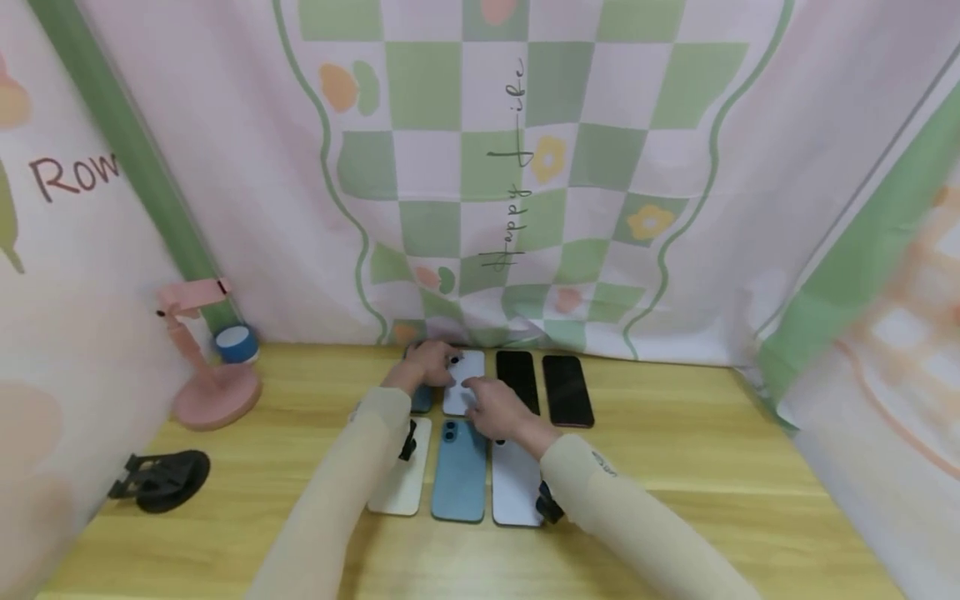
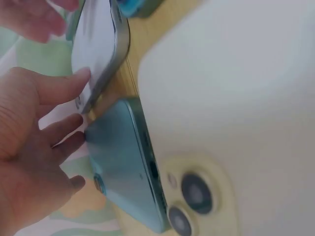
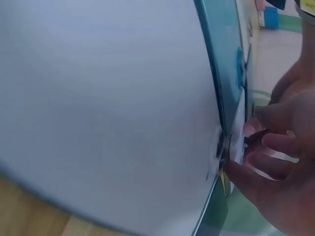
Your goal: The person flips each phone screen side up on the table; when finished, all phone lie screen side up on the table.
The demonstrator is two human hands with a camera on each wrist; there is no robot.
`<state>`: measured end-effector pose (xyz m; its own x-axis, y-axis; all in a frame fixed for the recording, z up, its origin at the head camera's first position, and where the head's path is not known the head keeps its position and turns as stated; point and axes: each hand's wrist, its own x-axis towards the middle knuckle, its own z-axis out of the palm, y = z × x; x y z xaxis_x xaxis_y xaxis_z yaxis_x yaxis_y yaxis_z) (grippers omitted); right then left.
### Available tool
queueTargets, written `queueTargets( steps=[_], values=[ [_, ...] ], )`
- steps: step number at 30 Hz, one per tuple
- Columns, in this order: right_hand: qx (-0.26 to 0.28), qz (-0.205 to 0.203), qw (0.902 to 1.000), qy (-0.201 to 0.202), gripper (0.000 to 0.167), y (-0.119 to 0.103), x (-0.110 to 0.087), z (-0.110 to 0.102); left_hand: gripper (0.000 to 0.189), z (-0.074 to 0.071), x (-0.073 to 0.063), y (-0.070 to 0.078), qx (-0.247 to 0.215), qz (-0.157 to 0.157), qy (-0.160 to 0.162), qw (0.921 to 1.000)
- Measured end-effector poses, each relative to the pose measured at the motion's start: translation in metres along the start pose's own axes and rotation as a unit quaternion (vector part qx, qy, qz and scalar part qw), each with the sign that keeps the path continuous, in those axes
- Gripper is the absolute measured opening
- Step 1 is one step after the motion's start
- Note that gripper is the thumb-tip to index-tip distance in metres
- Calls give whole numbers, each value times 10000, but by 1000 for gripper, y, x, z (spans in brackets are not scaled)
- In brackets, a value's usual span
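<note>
A white phone [image 1: 464, 385] lies face down in the back row, between my two hands. My left hand [image 1: 429, 364] reaches over its far left corner. In the left wrist view that thumb [image 2: 78, 81] touches the white phone, while the other fingers spread out beside a blue-green phone [image 2: 123, 162]. My right hand [image 1: 498, 408] is at the white phone's near right side, fingertips [image 3: 236, 172] at its edge in the right wrist view. Below the hands lie a cream phone [image 1: 401, 483], a blue phone [image 1: 459, 479] and a pale lavender phone [image 1: 516, 492], backs up.
Two phones with dark screens up, a black phone [image 1: 517, 375] and another black phone [image 1: 567, 392], lie right of the hands. A pink desk lamp [image 1: 217, 396], a blue-and-white round container [image 1: 236, 343] and a black stand [image 1: 168, 481] are at left. A patterned curtain [image 1: 495, 275] hangs behind.
</note>
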<state>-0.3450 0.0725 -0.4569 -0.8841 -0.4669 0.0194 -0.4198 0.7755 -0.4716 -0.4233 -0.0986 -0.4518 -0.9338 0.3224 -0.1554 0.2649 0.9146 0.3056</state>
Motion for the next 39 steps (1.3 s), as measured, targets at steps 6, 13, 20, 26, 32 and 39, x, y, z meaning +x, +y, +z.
queueTargets(
  steps=[6,13,20,26,32,39],
  values=[
    [-769,-118,9970,-15,38,-2,2,6,61,1,-1,-2,-120,89,-215,9997],
    [-992,15,9943,-402,40,-3,12,4,60,-1,-1,-3,-195,-127,-249,9994],
    [-1046,159,9924,-630,45,-4,14,5,59,-2,11,-4,-1033,-55,224,9944],
    [-823,204,9946,-597,49,0,12,9,59,4,14,-7,-2067,-255,650,9759],
    [-679,295,9958,-538,55,5,10,8,57,8,15,0,-2609,-300,988,9598],
    [-547,390,9956,-660,57,5,11,7,63,5,13,2,-2447,-340,947,9644]
  ],
)
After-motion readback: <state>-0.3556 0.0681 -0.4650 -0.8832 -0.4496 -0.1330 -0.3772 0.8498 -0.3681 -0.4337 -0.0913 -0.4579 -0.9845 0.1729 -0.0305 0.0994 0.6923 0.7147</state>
